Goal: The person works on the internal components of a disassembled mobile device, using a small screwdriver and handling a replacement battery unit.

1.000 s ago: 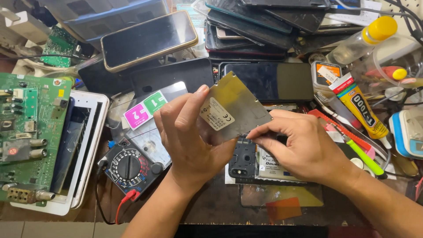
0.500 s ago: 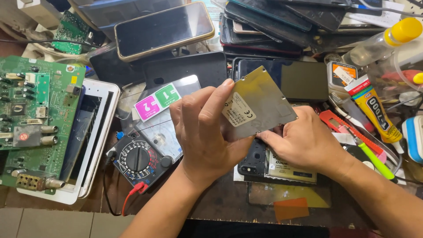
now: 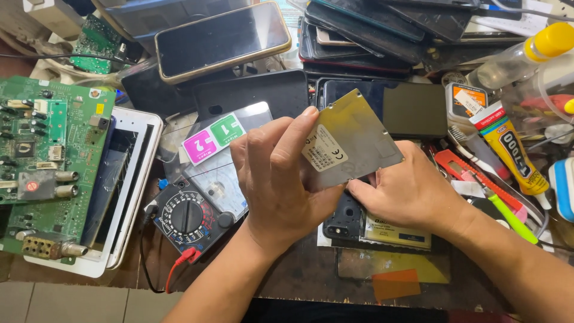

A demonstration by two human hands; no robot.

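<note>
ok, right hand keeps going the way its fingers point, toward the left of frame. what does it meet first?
Probably the left hand: the right hand points at its palm side, under the metal plate both hold. Depth is unclear; beyond lies the multimeter.

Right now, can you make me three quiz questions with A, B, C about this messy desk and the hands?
1. Where is the green circuit board?
A. far left
B. far right
C. under the hands

2. What colour is the bottle cap at top right?
A. blue
B. yellow
C. black

3. What is happening with the metal plate?
A. lying alone
B. held by both hands
C. inside a box

Answers: A, the board lies at the left edge. B, the cap is yellow. B, the left hand and right hand both grip the plate.
</note>
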